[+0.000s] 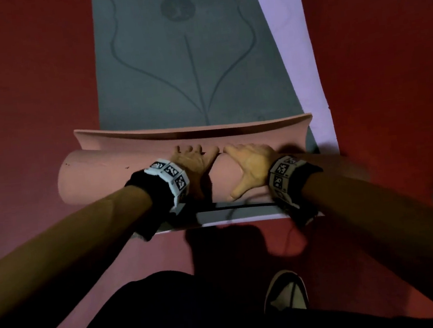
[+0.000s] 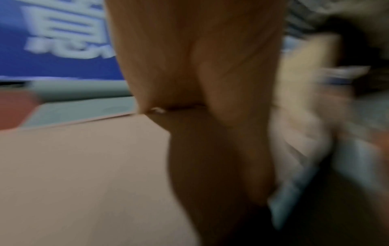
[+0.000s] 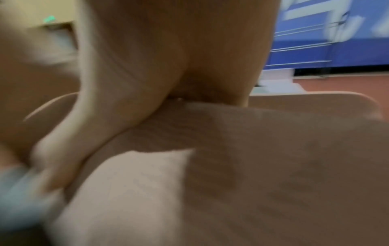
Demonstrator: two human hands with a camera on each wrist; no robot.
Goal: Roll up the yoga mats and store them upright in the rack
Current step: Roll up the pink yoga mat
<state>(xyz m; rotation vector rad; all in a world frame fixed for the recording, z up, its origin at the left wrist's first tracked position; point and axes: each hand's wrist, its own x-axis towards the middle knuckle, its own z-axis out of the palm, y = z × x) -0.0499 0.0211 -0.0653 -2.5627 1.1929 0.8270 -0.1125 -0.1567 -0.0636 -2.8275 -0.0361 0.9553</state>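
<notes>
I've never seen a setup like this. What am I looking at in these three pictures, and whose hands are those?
No machine here: a person wears three cameras. The head view looks down at both hands; each blurred wrist view looks along one hand. The left hand and right hand press down on a mostly rolled pink mat, its loose end curling up ahead; neither grips it. The roll lies across a grey mat, which lies on a lilac mat on the red floor.

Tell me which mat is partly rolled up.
The pink mat: it is curled into a roll, while the grey mat and the lilac mat beneath it lie flat.
</notes>
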